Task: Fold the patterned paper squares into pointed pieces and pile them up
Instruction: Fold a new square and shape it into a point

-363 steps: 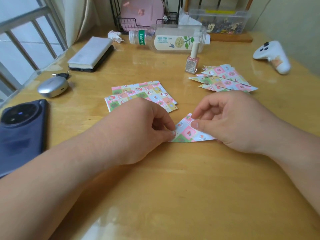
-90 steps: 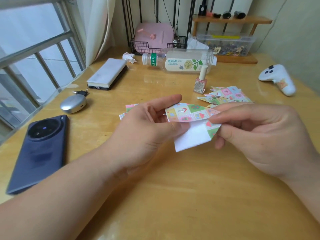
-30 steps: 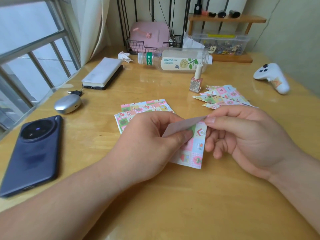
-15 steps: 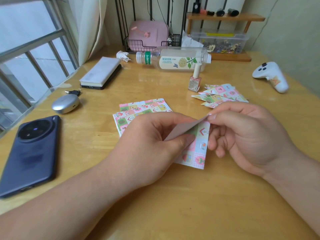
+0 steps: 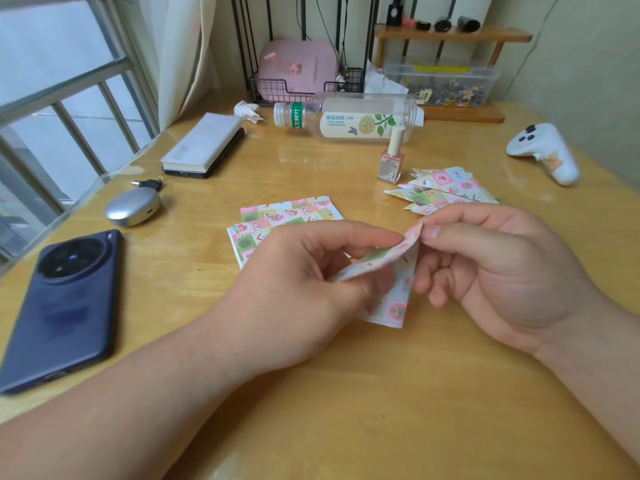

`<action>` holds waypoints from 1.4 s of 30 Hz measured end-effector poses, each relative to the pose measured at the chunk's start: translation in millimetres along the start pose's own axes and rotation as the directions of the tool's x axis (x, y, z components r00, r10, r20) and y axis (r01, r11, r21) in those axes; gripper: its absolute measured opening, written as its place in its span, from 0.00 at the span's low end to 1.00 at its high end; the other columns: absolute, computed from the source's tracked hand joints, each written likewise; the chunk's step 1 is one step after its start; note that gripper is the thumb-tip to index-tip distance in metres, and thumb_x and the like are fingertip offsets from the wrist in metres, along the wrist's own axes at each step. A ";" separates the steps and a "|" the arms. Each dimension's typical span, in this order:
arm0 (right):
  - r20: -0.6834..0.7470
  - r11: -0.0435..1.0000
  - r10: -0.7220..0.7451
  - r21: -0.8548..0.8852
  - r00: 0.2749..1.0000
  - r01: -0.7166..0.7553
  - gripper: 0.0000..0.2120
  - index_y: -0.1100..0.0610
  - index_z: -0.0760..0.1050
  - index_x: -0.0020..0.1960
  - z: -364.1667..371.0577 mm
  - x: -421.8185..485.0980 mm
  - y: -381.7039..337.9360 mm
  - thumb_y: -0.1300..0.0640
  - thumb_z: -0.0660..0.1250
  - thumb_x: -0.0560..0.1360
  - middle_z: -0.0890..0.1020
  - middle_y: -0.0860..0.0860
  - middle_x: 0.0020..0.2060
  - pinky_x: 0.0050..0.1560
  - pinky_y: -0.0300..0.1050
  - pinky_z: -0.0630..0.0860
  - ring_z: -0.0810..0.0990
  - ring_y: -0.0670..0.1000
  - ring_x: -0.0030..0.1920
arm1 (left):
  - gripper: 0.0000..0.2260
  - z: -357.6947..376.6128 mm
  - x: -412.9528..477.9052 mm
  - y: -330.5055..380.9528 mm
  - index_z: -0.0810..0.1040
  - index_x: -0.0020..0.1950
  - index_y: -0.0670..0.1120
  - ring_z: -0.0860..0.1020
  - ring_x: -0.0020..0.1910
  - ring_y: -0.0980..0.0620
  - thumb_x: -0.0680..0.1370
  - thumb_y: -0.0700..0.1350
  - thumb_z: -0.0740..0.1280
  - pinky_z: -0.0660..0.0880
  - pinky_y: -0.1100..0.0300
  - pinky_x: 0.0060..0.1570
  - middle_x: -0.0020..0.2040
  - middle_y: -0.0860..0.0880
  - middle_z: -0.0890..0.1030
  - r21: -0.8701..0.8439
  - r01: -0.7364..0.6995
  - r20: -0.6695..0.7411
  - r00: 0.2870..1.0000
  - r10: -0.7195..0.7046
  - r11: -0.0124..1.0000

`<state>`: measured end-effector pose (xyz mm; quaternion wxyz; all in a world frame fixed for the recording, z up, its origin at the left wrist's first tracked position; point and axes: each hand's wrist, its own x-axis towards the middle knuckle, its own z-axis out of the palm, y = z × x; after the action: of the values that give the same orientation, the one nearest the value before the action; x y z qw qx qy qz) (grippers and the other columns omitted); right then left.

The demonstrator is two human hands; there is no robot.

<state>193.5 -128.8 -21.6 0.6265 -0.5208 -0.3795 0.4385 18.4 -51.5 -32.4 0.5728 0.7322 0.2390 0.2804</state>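
Note:
A patterned paper square [image 5: 391,296] is held just above the wooden table, bent over so its top flap curls toward me. My left hand [image 5: 304,289] pinches its left part between thumb and fingers. My right hand [image 5: 495,271] pinches the top corner with thumb and forefinger. Behind my left hand lies a small stack of flat unfolded patterned squares [image 5: 284,216]. A pile of folded pointed pieces [image 5: 443,190] sits at the back right, behind my right hand.
A dark blue phone [image 5: 65,306], a silver earbud case [image 5: 133,206] and a notebook [image 5: 204,143] lie at the left. A lying bottle [image 5: 349,117], a nail polish bottle [image 5: 392,159] and a white controller [image 5: 543,152] stand farther back.
The paper's top edge has been bent further over toward me since half a second ago, and both hands have closed in on the top corner. The white back no longer shows.

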 end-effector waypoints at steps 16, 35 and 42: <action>0.148 0.934 -0.003 -0.354 0.989 0.056 0.07 0.57 0.84 0.39 -6.9 -2.1 3.4 0.53 0.72 0.68 0.77 0.59 0.27 0.25 0.42 0.70 0.71 0.56 0.25 | 0.15 -2.8 4.4 -2.9 0.73 0.44 0.46 0.85 0.42 0.38 0.70 0.40 0.80 0.80 0.36 0.48 0.38 0.43 0.86 -0.031 0.137 -0.044 0.989 -0.138 0.990; 0.316 0.900 0.132 -0.436 0.939 0.020 0.08 0.58 0.81 0.38 -6.0 -5.2 2.8 0.54 0.70 0.70 0.76 0.55 0.28 0.26 0.45 0.62 0.67 0.52 0.26 | 0.06 -7.2 10.7 -7.1 0.82 0.40 0.40 0.78 0.30 0.50 0.77 0.38 0.72 0.76 0.58 0.35 0.31 0.47 0.80 -0.269 0.126 -0.121 0.979 -0.163 0.955; 0.116 0.928 0.166 -0.356 0.979 -0.115 0.06 0.63 0.79 0.41 -8.2 -0.5 2.2 0.59 0.72 0.73 0.75 0.53 0.28 0.23 0.38 0.58 0.65 0.48 0.26 | 0.12 -9.3 9.8 -2.8 0.71 0.53 0.40 0.81 0.31 0.43 0.76 0.33 0.71 0.80 0.53 0.34 0.35 0.39 0.83 -0.228 0.147 -0.078 0.983 -0.168 0.963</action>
<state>200.6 -131.7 -25.2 0.4627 -0.6158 -0.4567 0.4450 19.1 -37.7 -32.1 0.6590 0.6282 0.2913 0.2936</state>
